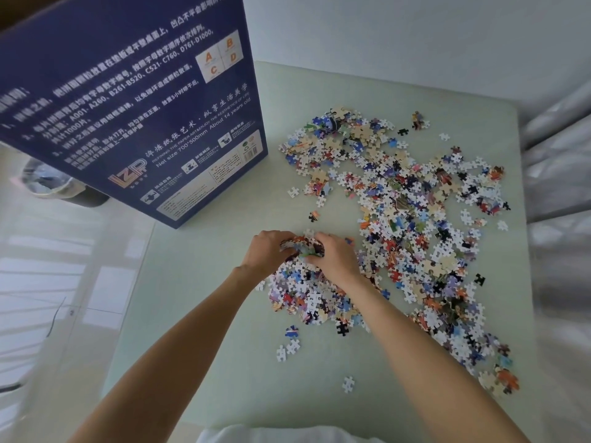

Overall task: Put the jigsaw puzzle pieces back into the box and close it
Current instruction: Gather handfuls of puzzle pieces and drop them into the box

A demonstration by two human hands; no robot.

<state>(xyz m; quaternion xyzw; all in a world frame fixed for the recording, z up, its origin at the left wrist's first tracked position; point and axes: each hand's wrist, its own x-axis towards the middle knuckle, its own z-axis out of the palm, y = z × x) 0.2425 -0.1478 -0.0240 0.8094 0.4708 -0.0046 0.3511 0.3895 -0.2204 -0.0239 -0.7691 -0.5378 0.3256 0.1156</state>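
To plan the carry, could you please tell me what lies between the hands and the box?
Head view: only bare table between the hands and box.

Loose colourful puzzle pieces (412,219) sprawl beside the upright blue box (134,100).

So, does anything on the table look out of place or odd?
Yes. The puzzle pieces lie scattered loose over the green table, some strays far from the heap, like one near the front edge. The blue box stands apart at the left.
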